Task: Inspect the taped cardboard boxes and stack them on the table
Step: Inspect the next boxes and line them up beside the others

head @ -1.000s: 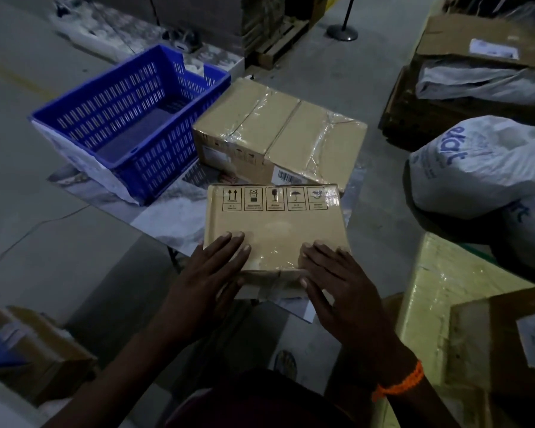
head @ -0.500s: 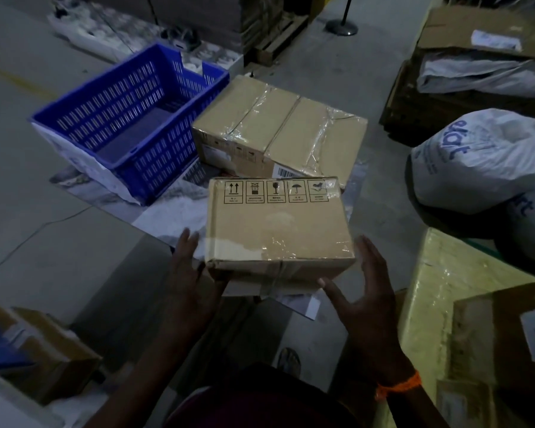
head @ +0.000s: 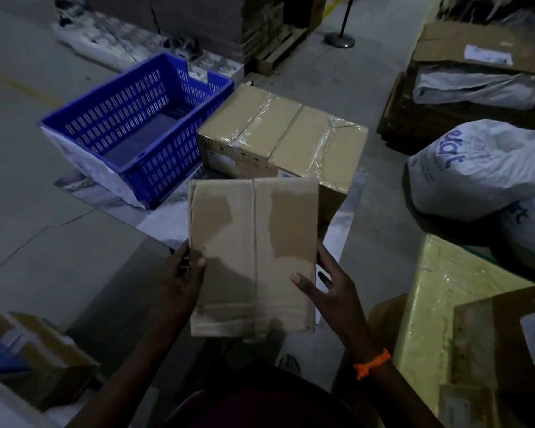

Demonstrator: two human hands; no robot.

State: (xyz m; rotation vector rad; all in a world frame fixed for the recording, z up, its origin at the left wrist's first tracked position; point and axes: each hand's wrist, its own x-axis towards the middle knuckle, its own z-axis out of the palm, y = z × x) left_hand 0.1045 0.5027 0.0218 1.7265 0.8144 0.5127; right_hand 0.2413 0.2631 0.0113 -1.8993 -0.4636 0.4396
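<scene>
I hold a small taped cardboard box [head: 254, 257] up in front of me, tilted so its seamed face with a taped centre line points at the camera. My left hand [head: 179, 279] grips its left edge with the thumb on the face. My right hand [head: 328, 282] grips the right edge, an orange band on that wrist. Behind it, two larger taped cardboard boxes [head: 284, 134] stand side by side on the low table [head: 164, 220], which is covered with a printed sheet.
A blue plastic crate [head: 136, 128] sits on the table left of the big boxes. White sacks [head: 479, 168] lie at right. A yellow wrapped box [head: 454, 304] stands near right, with small cartons [head: 40, 353] at lower left and pallets and a stanchion base [head: 339, 40] behind.
The small box was lifted off the table and tipped up toward me. Its symbol-printed face turned away and the seamed face now shows. Both hands shifted from its top to its side edges.
</scene>
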